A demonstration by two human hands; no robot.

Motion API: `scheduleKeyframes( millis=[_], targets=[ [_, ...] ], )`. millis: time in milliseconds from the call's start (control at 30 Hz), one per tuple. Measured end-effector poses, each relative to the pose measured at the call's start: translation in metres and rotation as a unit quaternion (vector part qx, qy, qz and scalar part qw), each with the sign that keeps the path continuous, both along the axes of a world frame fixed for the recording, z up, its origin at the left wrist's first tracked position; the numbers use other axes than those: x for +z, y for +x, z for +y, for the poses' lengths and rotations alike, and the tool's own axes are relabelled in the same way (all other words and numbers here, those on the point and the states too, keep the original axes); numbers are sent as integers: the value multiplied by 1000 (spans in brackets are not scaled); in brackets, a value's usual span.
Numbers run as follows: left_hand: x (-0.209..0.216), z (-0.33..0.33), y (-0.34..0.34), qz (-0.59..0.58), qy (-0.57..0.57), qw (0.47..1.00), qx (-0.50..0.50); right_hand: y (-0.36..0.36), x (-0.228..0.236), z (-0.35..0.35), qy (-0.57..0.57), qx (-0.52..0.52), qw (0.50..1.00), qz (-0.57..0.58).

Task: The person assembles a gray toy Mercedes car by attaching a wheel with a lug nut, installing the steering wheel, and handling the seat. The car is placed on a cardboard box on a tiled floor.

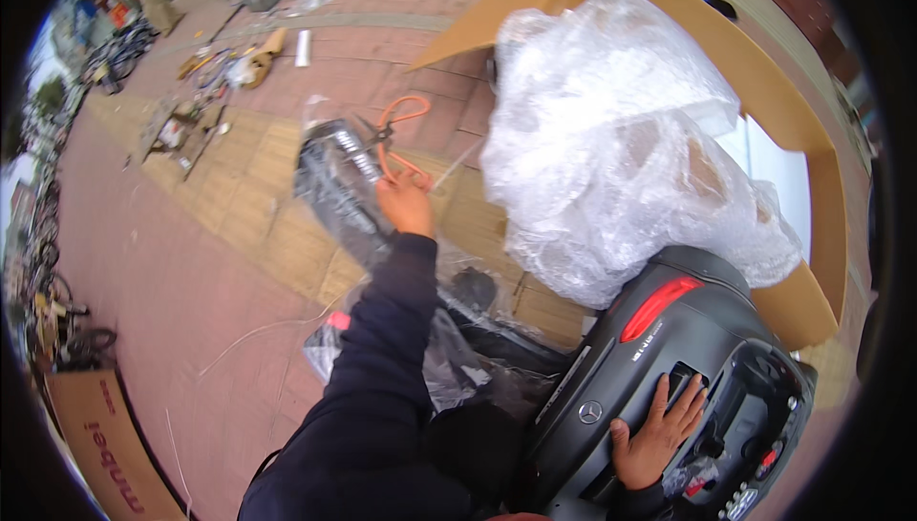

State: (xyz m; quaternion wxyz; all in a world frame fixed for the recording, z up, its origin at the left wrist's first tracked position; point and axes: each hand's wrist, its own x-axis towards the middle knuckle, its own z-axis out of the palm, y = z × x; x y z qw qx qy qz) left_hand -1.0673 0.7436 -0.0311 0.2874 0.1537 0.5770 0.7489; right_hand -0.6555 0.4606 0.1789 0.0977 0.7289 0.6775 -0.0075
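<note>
One bare left hand [406,204], in a dark sleeve, has its fingers curled around the lower loop of an orange, double-looped hand tool with a dark middle [384,131]; the tool lies at the fingertips, its second loop pointing away from the grip, and slight blur obscures its finer form. Just beside and below this grip, a long black part wrapped in clear plastic film [334,177] lies aslant on the red and yellow paving [191,282]. The bare right hand [659,435], below and to the right of the grip, holds nothing; it rests palm down with fingers spread on a matte dark-grey plastic toy car body bearing a red lamp [688,330]. Right of the grip, a bulky bundle of translucent bubble wrap [621,139] stands against an open brown cardboard box [821,187]. Beyond the grip, up and to the left, lies a short white roll [303,48]; well apart, down and to the left, is a brown carton with red print [110,435].
</note>
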Motion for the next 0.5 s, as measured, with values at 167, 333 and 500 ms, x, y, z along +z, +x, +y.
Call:
scheduleKeyframes(
  millis=[167, 333, 500],
  targets=[
    [99, -123, 52, 83, 110, 988, -69, 5, -9, -7, 41, -1, 998, 52],
    [174, -216, 135, 84, 113, 928, -345, 30, 4, -16, 81, 2, 944, 319],
    [248, -269, 224, 234, 142, 790, -548, 60, 24, -53, 322, 93, 853, 401]
  ],
)
